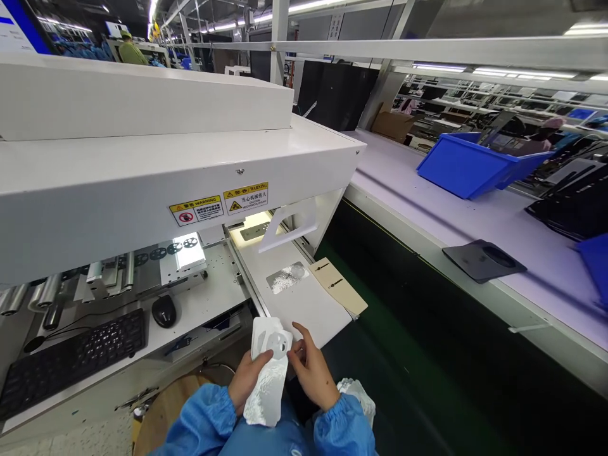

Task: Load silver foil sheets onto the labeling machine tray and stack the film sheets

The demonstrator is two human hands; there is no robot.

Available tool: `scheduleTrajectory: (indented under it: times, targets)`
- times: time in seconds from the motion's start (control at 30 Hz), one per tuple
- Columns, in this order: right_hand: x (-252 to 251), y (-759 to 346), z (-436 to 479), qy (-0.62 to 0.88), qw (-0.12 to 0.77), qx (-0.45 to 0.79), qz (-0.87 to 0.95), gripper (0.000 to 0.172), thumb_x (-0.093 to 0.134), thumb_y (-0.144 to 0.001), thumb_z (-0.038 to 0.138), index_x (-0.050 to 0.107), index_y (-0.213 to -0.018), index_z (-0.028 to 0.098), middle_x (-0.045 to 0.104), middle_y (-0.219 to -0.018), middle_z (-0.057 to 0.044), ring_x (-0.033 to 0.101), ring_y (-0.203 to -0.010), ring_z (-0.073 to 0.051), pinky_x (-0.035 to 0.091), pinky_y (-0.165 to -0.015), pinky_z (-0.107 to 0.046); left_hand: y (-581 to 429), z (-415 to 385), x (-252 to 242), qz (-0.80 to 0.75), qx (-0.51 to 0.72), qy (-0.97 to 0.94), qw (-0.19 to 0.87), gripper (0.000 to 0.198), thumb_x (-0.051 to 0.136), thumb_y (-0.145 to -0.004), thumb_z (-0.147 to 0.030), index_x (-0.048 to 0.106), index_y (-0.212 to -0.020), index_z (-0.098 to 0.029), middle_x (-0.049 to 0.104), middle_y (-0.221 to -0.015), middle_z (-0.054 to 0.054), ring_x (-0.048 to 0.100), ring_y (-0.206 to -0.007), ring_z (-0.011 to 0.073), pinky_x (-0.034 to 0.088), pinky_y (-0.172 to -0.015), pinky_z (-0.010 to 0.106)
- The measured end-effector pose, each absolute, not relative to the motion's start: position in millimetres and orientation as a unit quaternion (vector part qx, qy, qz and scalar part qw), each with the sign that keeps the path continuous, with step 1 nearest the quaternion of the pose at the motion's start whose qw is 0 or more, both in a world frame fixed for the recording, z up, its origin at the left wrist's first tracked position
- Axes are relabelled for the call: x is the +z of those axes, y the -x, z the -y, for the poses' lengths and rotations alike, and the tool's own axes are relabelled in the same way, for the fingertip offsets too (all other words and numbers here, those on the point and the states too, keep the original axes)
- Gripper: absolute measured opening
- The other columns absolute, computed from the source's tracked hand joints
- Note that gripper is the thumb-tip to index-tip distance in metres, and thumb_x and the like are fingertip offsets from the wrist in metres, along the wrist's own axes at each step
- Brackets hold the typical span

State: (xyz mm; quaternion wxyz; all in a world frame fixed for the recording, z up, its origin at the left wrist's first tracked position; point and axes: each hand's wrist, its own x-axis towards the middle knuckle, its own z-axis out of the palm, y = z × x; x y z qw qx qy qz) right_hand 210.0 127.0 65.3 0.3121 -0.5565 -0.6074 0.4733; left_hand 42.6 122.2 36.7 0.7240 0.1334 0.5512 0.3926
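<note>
My left hand (246, 380) grips a white moulded plastic piece (266, 373) with a round opening, its lower part a crinkled, silvery translucent sheet. My right hand (311, 368) sits just to its right, fingers apart, with the thumb at or near the piece's edge. Beyond both hands, a white sliding tray (313, 304) juts from a white machine (142, 171) with yellow warning labels. A crumpled silvery sheet (287, 277) lies on the tray, and a beige card (338, 286) rests at its right edge.
Left of the tray are a black keyboard (71, 361) and a black mouse (164, 311). To the right runs a pale lilac workbench (427, 196) holding a blue plastic bin (475, 164) and a dark flat pad (482, 259). A co-worker (132, 54) stands far back.
</note>
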Motion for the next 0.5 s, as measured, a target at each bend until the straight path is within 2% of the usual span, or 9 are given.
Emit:
scheduleTrajectory:
  times: [0.07, 0.13, 0.27, 0.37, 0.5]
  targets:
    - [59.5, -218.8, -130.4, 0.567, 0.34, 0.472, 0.583, 0.043, 0.047, -0.091, 0.036, 0.044, -0.132, 0.025, 0.058, -0.085, 0.001, 0.059, -0.064, -0.013, 0.048, -0.061, -0.024, -41.9, -123.2, 36.4, -0.526, 0.411, -0.138, 0.732, 0.053, 0.084, -0.066, -0.037, 0.062, -0.106, -0.009, 0.074, -0.087, 0.012, 0.071, -0.084, 0.0289, 0.057, -0.073, 0.032]
    - [52.6, -232.4, -140.1, 0.6, 0.377, 0.453, 0.541, 0.034, 0.046, -0.089, 0.04, 0.052, -0.117, 0.021, 0.057, -0.081, 0.001, 0.057, -0.058, -0.013, 0.047, -0.056, -0.024, -38.9, -124.8, 35.6, -0.522, 0.414, -0.109, 0.738, 0.048, 0.081, -0.07, -0.037, 0.063, -0.104, -0.008, 0.074, -0.085, 0.013, 0.072, -0.079, 0.0284, 0.057, -0.067, 0.032]
    - [38.6, -263.1, -167.4, 0.706, 0.402, 0.388, 0.435, 0.026, 0.04, -0.085, 0.038, 0.054, -0.097, 0.019, 0.057, -0.067, 0.0, 0.061, -0.058, -0.018, 0.052, -0.058, -0.029, -27.6, -125.5, 31.0, -0.533, 0.427, -0.055, 0.728, 0.035, 0.07, -0.08, -0.032, 0.063, -0.103, -0.007, 0.073, -0.087, 0.015, 0.071, -0.07, 0.0254, 0.058, -0.06, 0.031]
    - [33.4, -277.0, -182.6, 0.759, 0.351, 0.347, 0.425, 0.023, 0.036, -0.086, 0.031, 0.055, -0.096, 0.02, 0.061, -0.067, -0.001, 0.064, -0.063, -0.021, 0.052, -0.063, -0.031, -19.3, -122.1, 29.1, -0.546, 0.439, -0.04, 0.712, 0.032, 0.068, -0.082, -0.027, 0.06, -0.106, -0.008, 0.074, -0.092, 0.014, 0.072, -0.072, 0.0239, 0.06, -0.062, 0.03]
    - [40.2, -280.9, -186.9, 0.816, 0.223, 0.251, 0.471, 0.023, 0.039, -0.089, 0.029, 0.057, -0.101, 0.02, 0.068, -0.086, -0.007, 0.065, -0.086, -0.026, 0.047, -0.073, -0.035, -14.2, -116.2, 29.8, -0.547, 0.44, -0.046, 0.71, 0.029, 0.063, -0.086, -0.027, 0.059, -0.108, -0.008, 0.074, -0.094, 0.013, 0.072, -0.077, 0.0233, 0.061, -0.064, 0.029]
